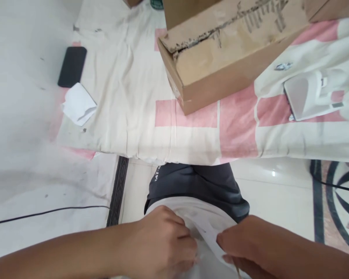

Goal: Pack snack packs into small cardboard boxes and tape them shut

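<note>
White cloth (205,232) lies across my lap, over dark shorts (192,180), at the bottom of the head view; whether it is a worn garment I cannot tell. My left hand (170,244) rests against it with the fingers curled closed, and what they hold is hidden. On the other side, my right hand (244,242) pinches the white cloth, and a fold runs toward its fingertips. A thin tan strand (236,267) shows just under the right fingers. A small gap separates the two hands.
A pink-and-cream sheet (139,135) covers the raised surface ahead. On it are a cardboard box (221,73), a dark phone (72,66), a folded white paper (79,104), a white plastic device (308,95) and a crumpled silvery scrap (284,66). Black cables (49,211) run at both sides.
</note>
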Demonstrator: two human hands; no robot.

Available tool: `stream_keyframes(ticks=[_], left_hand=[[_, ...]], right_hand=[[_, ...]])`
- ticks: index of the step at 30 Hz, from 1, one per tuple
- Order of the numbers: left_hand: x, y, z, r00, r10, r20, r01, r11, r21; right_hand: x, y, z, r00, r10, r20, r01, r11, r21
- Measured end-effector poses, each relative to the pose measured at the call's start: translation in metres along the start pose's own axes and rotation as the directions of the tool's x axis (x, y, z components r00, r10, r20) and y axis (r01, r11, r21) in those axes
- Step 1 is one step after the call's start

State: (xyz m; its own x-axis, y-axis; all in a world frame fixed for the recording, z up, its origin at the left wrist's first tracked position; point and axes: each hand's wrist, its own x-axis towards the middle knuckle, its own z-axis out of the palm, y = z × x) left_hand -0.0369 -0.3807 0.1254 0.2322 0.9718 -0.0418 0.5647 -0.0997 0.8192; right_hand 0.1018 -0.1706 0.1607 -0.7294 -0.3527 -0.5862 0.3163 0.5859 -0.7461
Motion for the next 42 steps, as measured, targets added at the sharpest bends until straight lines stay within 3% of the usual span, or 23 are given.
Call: stream_keyframes(ticks=[2,6,11,16,18,21,24,27,31,34,38,42], left_hand=[[-0.005,-0.002,-0.006,1.000,0.026,-0.012,-0.027,0.999,-0.029],[-0.020,-0.005,-0.009,0.999,0.050,0.007,-0.048,0.984,-0.169],[-0.040,-0.010,-0.003,0.998,0.057,0.037,-0.042,0.949,-0.313],[-0.052,-0.015,-0.006,0.998,-0.014,0.055,0.030,0.950,-0.310],[-0.054,-0.018,-0.011,0.999,-0.021,0.046,0.034,0.946,-0.321],[-0.054,-0.026,-0.022,0.998,-0.062,-0.007,0.056,0.932,-0.359],[-0.052,-0.042,-0.039,0.979,-0.194,-0.069,0.151,0.904,-0.400],[-0.052,-0.062,-0.057,0.904,-0.398,-0.156,0.302,0.854,-0.424],[-0.057,-0.081,-0.073,0.714,-0.625,-0.315,0.538,0.778,-0.324],[-0.059,-0.087,-0.078,0.594,-0.675,-0.437,0.666,0.718,-0.203],[-0.058,-0.092,-0.081,0.535,-0.618,-0.576,0.673,0.724,-0.152],[-0.046,-0.097,-0.080,0.445,-0.563,-0.696,0.538,0.790,-0.295]], right_hand=[[0.007,-0.001,0.001,0.999,-0.029,0.025,0.029,0.999,-0.028],[0.022,-0.012,-0.009,0.957,-0.123,0.261,0.123,0.992,0.016],[0.037,-0.022,-0.024,0.924,0.024,0.383,-0.070,0.992,0.108],[0.055,-0.019,-0.024,0.877,0.091,0.473,-0.187,0.969,0.160],[0.056,-0.021,-0.028,0.888,0.075,0.453,-0.168,0.971,0.169],[0.058,-0.027,-0.042,0.956,0.001,0.293,-0.050,0.986,0.159],[0.075,-0.029,-0.066,0.986,-0.004,0.166,-0.016,0.993,0.120],[0.107,-0.023,-0.090,0.990,-0.025,0.136,0.004,0.988,0.155],[0.144,-0.014,-0.103,0.991,-0.124,0.042,0.114,0.976,0.187],[0.157,-0.006,-0.102,0.982,-0.165,-0.087,0.178,0.968,0.175],[0.158,0.004,-0.096,0.918,-0.300,-0.259,0.345,0.927,0.150],[0.153,0.010,-0.093,0.825,-0.462,-0.325,0.519,0.847,0.114]])
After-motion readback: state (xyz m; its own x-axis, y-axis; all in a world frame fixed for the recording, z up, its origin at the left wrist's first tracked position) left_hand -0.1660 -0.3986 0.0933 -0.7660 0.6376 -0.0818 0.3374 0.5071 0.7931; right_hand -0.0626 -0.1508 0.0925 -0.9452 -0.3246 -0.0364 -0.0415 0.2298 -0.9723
